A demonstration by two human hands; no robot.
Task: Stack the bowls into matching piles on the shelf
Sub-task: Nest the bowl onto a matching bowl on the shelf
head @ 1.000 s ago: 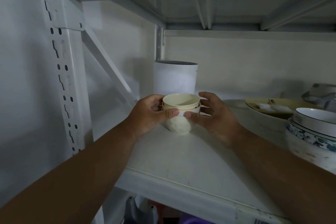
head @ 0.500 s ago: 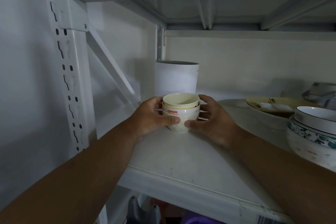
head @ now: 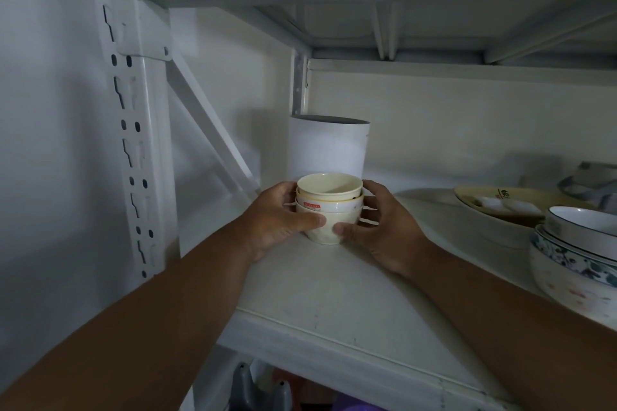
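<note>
A small pile of three nested cream bowls [head: 329, 207] stands on the white shelf [head: 320, 297], near its left back corner. The middle bowl has a red label on its side. My left hand [head: 277, 220] wraps the pile from the left, thumb across the lowest bowl. My right hand [head: 384, 230] cups it from the right, thumb touching the lowest bowl. At the right edge sits another pile of larger bowls [head: 577, 250] with blue floral patterns.
A tall white cylinder [head: 329, 148] stands right behind the cream pile. A wide yellowish dish [head: 500, 210] holding small white pieces lies at the back right, with a grey object [head: 591, 178] beyond it. The rack's perforated upright [head: 130, 130] and diagonal brace are at left.
The pile of cream bowls, held slightly raised and tilted a second ago, has come down to stand flat on the shelf. Both hands stayed around it.
</note>
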